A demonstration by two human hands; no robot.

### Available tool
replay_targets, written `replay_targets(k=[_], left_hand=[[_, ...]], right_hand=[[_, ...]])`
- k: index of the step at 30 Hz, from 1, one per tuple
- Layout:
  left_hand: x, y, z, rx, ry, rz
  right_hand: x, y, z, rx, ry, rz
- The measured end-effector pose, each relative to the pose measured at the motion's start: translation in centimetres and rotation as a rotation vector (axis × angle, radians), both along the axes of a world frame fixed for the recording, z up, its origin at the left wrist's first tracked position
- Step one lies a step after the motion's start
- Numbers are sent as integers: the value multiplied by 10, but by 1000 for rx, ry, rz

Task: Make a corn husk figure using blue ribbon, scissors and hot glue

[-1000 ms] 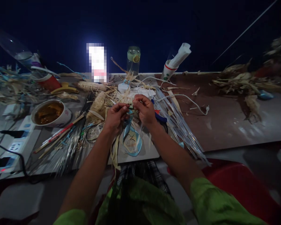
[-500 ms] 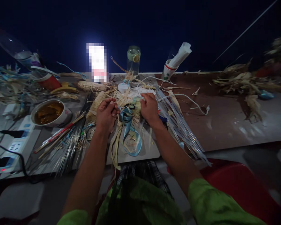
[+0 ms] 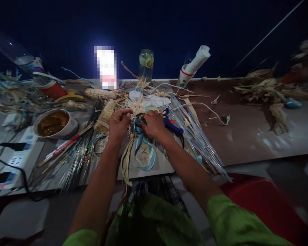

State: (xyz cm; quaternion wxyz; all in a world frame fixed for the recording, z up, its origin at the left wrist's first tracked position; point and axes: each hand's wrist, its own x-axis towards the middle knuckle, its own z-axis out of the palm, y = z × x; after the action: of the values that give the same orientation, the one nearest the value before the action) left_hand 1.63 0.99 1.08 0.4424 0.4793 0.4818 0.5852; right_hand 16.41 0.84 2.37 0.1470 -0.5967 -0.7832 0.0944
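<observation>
My left hand is closed, its thumb and finger pinched at a small shiny object too small to name. Close on its right, my right hand has its fingers curled over the dark top of a light-blue ribbon; what they hold is hidden. The ribbon loops down onto the table below both hands. Pale dry husk strips hang over the table edge beside it. A blue-handled tool lies just right of my right hand.
A bowl of brown liquid, a power strip and thin wires are at left. Behind stand a bright blurred screen, a clear bottle and a cup. Clear sticks and a white cable lie right.
My right hand has come down and left from beside the ribbon to its top, uncovering the blue-handled tool. My left hand has shifted slightly right.
</observation>
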Motion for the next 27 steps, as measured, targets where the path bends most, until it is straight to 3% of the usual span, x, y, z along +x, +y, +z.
replay_targets(k=[4,8,13,20,27], left_hand=[[0,1,0,-31,-64,-36],[-2,-1,2,-103,-74,-118],[-2,-5,10,-190,-129,-274],[-2,-9,17,-309,-210,-369],[-4,-8,13,-364,-114,-444]], right_hand=[[0,2,-1,22,-11,-63],[7,6,1,86,125,-119],[17,12,5,92,364,-46],[21,15,4,39,611,12],[22,12,8,-13,636,22]])
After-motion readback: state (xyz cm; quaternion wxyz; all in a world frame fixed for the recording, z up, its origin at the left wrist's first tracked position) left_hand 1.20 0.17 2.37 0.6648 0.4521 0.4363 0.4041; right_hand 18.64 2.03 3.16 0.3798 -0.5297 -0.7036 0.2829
